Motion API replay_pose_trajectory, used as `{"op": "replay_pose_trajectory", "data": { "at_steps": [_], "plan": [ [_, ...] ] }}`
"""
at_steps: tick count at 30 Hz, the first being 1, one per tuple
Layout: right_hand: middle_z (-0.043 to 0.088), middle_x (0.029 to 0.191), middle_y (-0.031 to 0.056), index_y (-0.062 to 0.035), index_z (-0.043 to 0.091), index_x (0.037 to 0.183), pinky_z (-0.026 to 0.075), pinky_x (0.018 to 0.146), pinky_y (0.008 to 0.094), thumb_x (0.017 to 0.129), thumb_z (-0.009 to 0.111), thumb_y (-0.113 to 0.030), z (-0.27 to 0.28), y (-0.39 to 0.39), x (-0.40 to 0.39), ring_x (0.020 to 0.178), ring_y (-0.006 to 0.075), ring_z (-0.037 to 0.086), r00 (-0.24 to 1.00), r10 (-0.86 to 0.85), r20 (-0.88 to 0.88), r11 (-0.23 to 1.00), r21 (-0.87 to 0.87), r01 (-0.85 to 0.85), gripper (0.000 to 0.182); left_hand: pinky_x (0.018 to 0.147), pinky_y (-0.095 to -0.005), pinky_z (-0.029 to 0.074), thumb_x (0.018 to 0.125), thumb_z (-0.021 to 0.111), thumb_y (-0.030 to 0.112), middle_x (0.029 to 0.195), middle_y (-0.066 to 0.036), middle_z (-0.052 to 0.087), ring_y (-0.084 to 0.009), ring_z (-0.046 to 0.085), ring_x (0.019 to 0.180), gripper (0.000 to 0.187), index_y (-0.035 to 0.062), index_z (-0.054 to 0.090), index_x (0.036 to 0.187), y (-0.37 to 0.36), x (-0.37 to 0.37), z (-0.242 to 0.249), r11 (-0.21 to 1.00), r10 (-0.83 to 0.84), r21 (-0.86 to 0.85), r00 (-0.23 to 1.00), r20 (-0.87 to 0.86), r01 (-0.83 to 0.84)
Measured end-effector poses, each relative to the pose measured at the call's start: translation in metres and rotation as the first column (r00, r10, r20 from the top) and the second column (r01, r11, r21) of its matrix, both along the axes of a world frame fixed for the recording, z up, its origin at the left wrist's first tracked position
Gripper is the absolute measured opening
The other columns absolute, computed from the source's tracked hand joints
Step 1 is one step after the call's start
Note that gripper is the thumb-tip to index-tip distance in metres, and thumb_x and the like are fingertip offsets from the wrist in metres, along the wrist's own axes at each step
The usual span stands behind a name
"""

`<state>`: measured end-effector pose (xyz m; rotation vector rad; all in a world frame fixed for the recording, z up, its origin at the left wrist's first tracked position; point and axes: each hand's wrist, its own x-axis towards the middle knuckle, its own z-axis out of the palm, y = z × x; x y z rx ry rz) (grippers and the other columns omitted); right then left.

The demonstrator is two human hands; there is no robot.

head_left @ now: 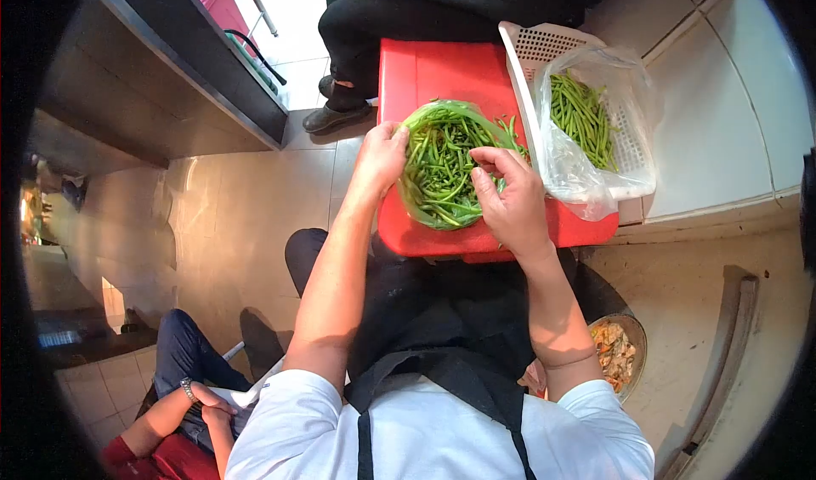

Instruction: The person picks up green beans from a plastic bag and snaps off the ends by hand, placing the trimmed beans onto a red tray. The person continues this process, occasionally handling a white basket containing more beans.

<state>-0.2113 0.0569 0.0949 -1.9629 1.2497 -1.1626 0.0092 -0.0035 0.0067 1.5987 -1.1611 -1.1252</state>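
A thin, green-tinted plastic bag (410, 193) full of cut green beans (444, 170) stands with its mouth open on a red plastic table (442, 72). My left hand (384, 153) grips the bag's rim on the left side, thumb over the edge. Over the right side of the bag is my right hand (514, 199), its thumb and bent fingers a little apart, with nothing visible between them. To the right, a white perforated basket (544, 42) holds a clear plastic bag (565, 174) with long whole green beans (585, 123).
Across the red table sits a person in dark clothes (408, 12). Another person with clasped hands (212, 408) sits at lower left. A pan of chopped food (614, 352) is low on my right. A tiled ledge (714, 114) borders the basket; a metal counter (110, 72) stands left.
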Motion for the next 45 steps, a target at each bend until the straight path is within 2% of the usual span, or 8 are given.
{"op": "replay_pose_trajectory", "data": {
  "at_steps": [5,13,18,20,23,32,39,45],
  "plan": [
    [0.070,0.100,0.0196,0.0005,0.068,0.108,0.055,0.080,0.0413,0.090,0.061,-0.003,-0.019,0.000,-0.001,0.092,0.0351,0.070,0.999,-0.034,-0.019,0.996,0.083,0.036,0.020,0.091,-0.0353,0.052,0.099,0.063,0.023,0.117,-0.017,0.069,-0.0222,0.066,0.103,0.049,-0.0080,0.052,0.136,0.002,-0.007,0.000,1.000,0.000,0.022,0.993,-0.116,0.002],
    [0.074,0.096,0.0176,0.0019,0.069,0.108,0.056,0.082,0.0372,0.090,0.055,-0.002,-0.026,-0.004,0.005,0.090,0.0286,0.074,0.995,0.053,-0.089,0.984,0.175,-0.036,0.023,0.103,-0.0451,0.050,0.073,0.088,0.022,0.132,-0.033,0.059,-0.0433,0.060,0.124,0.114,-0.0043,0.015,0.157,0.012,-0.048,0.049,0.997,-0.053,0.071,0.837,0.544,0.017],
    [0.074,0.097,0.0178,0.0022,0.069,0.108,0.056,0.083,0.0369,0.090,0.056,-0.003,-0.034,0.000,-0.008,0.090,0.0290,0.073,0.997,-0.004,-0.071,0.983,0.184,0.017,0.023,0.101,-0.0401,0.051,0.075,0.085,0.009,0.139,-0.029,0.056,-0.0359,0.063,0.120,0.108,-0.0023,0.017,0.158,0.010,-0.026,0.028,1.000,-0.018,0.004,0.928,0.371,0.017],
    [0.074,0.097,0.0178,0.0021,0.069,0.108,0.056,0.083,0.0366,0.090,0.056,-0.003,-0.032,-0.001,-0.010,0.091,0.0291,0.073,0.998,-0.014,-0.061,0.978,0.207,0.026,0.023,0.099,-0.0402,0.053,0.081,0.078,0.000,0.140,-0.027,0.054,-0.0319,0.062,0.119,0.099,-0.0043,0.015,0.158,0.004,-0.014,0.012,0.997,-0.006,0.076,0.984,-0.177,0.019],
    [0.074,0.097,0.0184,0.0015,0.069,0.110,0.056,0.084,0.0366,0.090,0.056,-0.003,-0.036,-0.006,-0.002,0.091,0.0297,0.073,0.999,0.008,-0.038,0.983,0.181,-0.001,0.024,0.096,-0.0403,0.055,0.085,0.071,-0.007,0.138,-0.026,0.054,-0.0305,0.062,0.117,0.092,-0.0058,0.014,0.158,0.005,-0.015,0.015,0.996,0.020,0.087,0.929,-0.370,0.013],
    [0.072,0.103,0.0209,-0.0010,0.068,0.105,0.056,0.084,0.0472,0.087,0.058,-0.004,-0.041,-0.016,0.002,0.096,0.0389,0.070,0.994,-0.012,-0.107,0.982,0.186,0.031,0.021,0.090,-0.0365,0.055,0.086,0.069,-0.005,0.128,-0.025,0.061,-0.0253,0.063,0.110,0.093,0.0029,0.014,0.161,0.016,-0.026,0.039,0.996,0.067,0.077,0.924,-0.376,-0.040],
    [0.067,0.073,0.0145,-0.0067,0.057,0.090,0.056,0.072,0.0484,0.084,0.066,-0.010,-0.058,-0.027,0.023,0.076,0.0372,0.069,0.869,-0.098,-0.485,0.986,-0.168,0.018,0.011,0.106,-0.0413,0.046,0.080,0.077,0.005,0.137,-0.032,0.056,-0.0381,0.059,0.126,0.095,0.0013,0.022,0.157,0.016,-0.030,0.028,0.996,0.039,-0.084,0.920,0.390,-0.007],
    [0.070,0.082,0.0167,-0.0065,0.059,0.100,0.056,0.075,0.0484,0.080,0.070,-0.007,-0.057,-0.032,0.033,0.085,0.0375,0.069,0.802,-0.055,-0.594,0.998,-0.008,0.062,0.023,0.105,-0.0431,0.047,0.082,0.079,0.014,0.135,-0.032,0.058,-0.0416,0.059,0.125,0.090,0.0014,0.028,0.155,0.021,-0.028,0.034,0.997,0.045,-0.081,0.899,0.436,-0.010]
  ]
}}
